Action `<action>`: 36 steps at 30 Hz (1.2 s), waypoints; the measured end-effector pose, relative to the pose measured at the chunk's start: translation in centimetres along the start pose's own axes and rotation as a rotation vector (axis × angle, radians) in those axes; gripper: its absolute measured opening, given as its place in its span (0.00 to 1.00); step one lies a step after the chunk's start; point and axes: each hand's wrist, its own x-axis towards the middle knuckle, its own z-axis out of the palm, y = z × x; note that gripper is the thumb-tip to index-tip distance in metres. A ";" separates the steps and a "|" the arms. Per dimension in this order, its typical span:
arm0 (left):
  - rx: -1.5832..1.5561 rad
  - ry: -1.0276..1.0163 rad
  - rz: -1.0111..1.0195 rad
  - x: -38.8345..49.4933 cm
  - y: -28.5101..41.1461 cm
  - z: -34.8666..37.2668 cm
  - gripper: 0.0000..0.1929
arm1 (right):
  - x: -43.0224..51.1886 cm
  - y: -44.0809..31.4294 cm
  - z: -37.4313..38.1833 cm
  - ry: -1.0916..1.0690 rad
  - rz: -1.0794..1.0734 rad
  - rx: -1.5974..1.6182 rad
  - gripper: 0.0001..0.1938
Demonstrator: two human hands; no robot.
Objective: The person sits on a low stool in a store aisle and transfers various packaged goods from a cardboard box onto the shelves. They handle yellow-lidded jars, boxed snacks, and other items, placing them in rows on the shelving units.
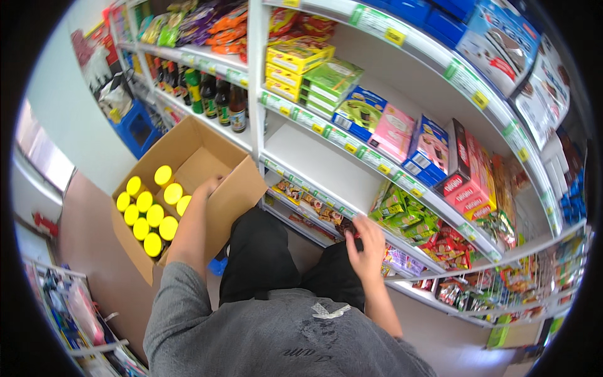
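Observation:
An open cardboard box (238,186) stands to my left, with several yellow-capped containers (155,215) upright in its near left part. My left hand (213,183) reaches down into the box beside its right wall. The fingers are mostly hidden, so I cannot tell whether they grip anything. Over my right knee, my right hand (369,242) hangs with fingers apart and nothing in it. It is close to the front edge of a lower white shelf (320,167), near green snack packets (405,214).
Boxed goods (360,113) line the shelf above, and dark sauce bottles (222,101) stand behind the box. A wire rack (518,282) with packets juts out at right. Beyond the box sits a blue plastic stool (136,127); another stocked rack (80,311) is at lower left.

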 end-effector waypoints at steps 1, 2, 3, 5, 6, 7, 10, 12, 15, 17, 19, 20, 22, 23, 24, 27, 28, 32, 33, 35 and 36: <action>0.000 -0.035 -0.036 -0.6 1.2 0.1 0.30 | 1.8 0.0 -0.4 0.105 -0.042 -0.072 0.23; 0.020 -0.063 -0.046 -0.8 1.2 -0.3 0.29 | 4.1 -0.5 -1.1 0.199 -0.073 -0.075 0.24; 0.037 -0.089 -0.053 -0.8 0.8 -1.0 0.27 | 6.3 -1.0 -2.1 0.280 -0.112 -0.072 0.25; -0.026 -0.051 0.061 -1.2 -1.9 -1.1 0.23 | 9.8 -1.1 -3.5 0.421 -0.125 -0.105 0.29; -0.059 -0.034 0.114 -1.1 -2.4 -1.4 0.21 | 11.3 -1.0 -4.0 0.487 -0.124 -0.149 0.32; -0.084 -0.072 0.054 -1.4 -0.9 -0.9 0.19 | 12.3 -0.4 -4.3 0.533 -0.100 -0.181 0.35; -0.125 -0.117 -0.056 -2.4 0.5 -1.5 0.15 | 14.2 0.9 -4.7 0.534 0.011 -0.345 0.35; -0.124 -0.087 -0.023 -2.0 -1.6 -1.9 0.14 | 14.1 1.9 -4.3 0.446 0.039 -0.432 0.34; 0.171 0.171 0.252 -1.7 -1.2 -2.9 0.14 | 13.9 2.5 -4.4 0.487 -0.006 -0.416 0.27; 0.126 0.292 0.316 -4.5 6.9 -2.0 0.14 | 12.5 3.7 -5.7 0.496 -0.051 -0.459 0.24; 0.041 0.394 0.410 -10.2 14.5 -2.4 0.14 | 11.4 2.7 -6.4 0.555 -0.137 -0.417 0.22; -0.033 0.424 0.483 -12.5 17.1 -2.4 0.14 | 10.4 1.5 -6.8 0.571 -0.172 -0.401 0.21; -0.100 0.407 0.704 -17.0 21.3 -1.2 0.14 | 7.8 -1.6 -7.3 0.657 -0.243 -0.301 0.20; -0.046 0.396 0.792 -19.1 23.0 -0.6 0.17 | 6.3 -3.7 -7.4 0.723 -0.275 -0.216 0.20; 0.018 0.381 0.888 -21.1 24.9 0.0 0.20 | 5.1 -5.1 -6.8 0.757 -0.333 -0.084 0.19; -0.173 0.259 1.121 -24.0 27.9 1.3 0.44 | 3.0 -6.8 -6.3 0.440 -0.416 0.390 0.19; -0.272 0.160 1.151 -24.1 28.2 1.4 0.44 | 3.5 -7.2 -5.7 0.376 -0.400 0.453 0.18; -0.665 -0.153 1.162 -23.7 26.7 1.8 0.30 | 4.4 -7.5 -2.8 0.187 -0.285 0.619 0.24; -0.679 -0.122 1.164 -23.4 25.5 1.3 0.28 | 5.0 -7.6 -2.8 0.084 -0.236 0.589 0.25; -0.800 0.014 0.946 -23.6 23.3 0.4 0.30 | 4.8 -7.4 -2.0 -0.008 0.020 0.449 0.29; -0.729 0.193 0.834 -22.3 20.5 -0.4 0.29 | 4.5 -7.2 -1.7 -0.011 0.087 0.445 0.31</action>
